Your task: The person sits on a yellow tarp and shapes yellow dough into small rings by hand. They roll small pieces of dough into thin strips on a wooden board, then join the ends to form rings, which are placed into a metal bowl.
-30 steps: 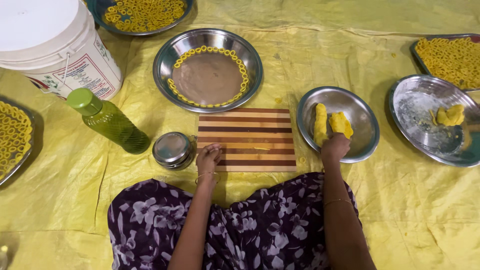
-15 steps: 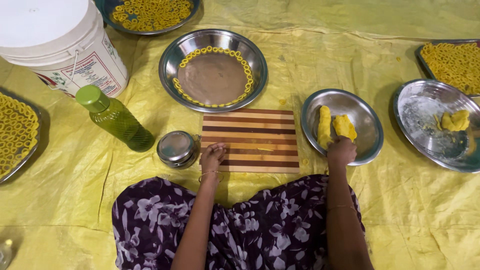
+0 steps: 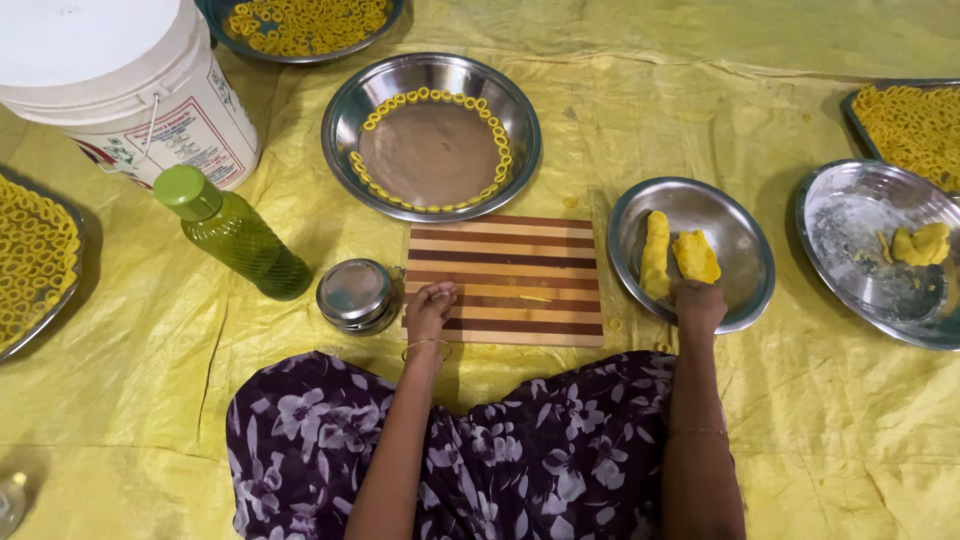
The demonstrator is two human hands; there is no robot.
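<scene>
A striped wooden board [image 3: 505,275] lies on the yellow sheet in front of my lap. My left hand [image 3: 428,311] rests curled at the board's near left corner, fingers closed; nothing shows in it. My right hand [image 3: 698,300] sits on the near rim of a small steel plate [image 3: 740,240], its fingers on a yellow dough lump [image 3: 695,256]. A longer dough roll [image 3: 655,253] lies beside that lump. Beyond the board stands a steel bowl [image 3: 432,135] with small yellow dough rings lined along its inner edge.
A green bottle [image 3: 233,233] and a small lidded steel tin [image 3: 355,293] sit left of the board, a white bucket [image 3: 120,90] behind them. Trays of yellow rings lie far left [image 3: 30,265], top [image 3: 305,25] and far right [image 3: 915,120]. A steel plate [image 3: 870,255] holds another dough lump.
Both hands stay almost where they were. The view has shifted slightly, so everything sits a little further right and lower in frame.
</scene>
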